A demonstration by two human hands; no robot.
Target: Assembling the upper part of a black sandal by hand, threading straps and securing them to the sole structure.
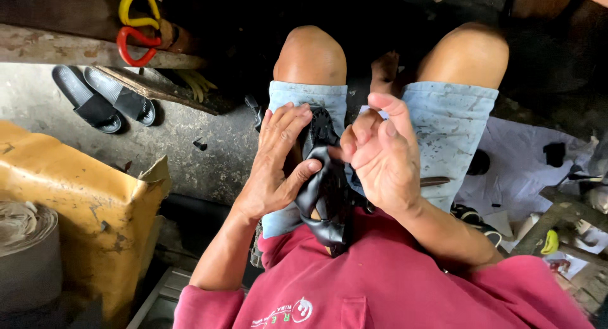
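I look down at my lap, with denim shorts and a red shirt in view. My left hand (277, 164) grips a black strappy sandal (326, 189) that lies between my thighs, thumb pressed on its leather straps, fingers along its side. My right hand (380, 153) hovers just right of the sandal, fingers curled and pinched together near the straps; anything held between them is too small to see. The sandal's sole end points away from me toward my knees.
A worn yellow cushion block (76, 202) stands at the left, a grey roll (25, 253) beside it. Black slippers (101, 98) lie on the concrete floor. Red and yellow handles (136, 28) hang at a wooden bench. White sheets and small items (538, 170) spread at the right.
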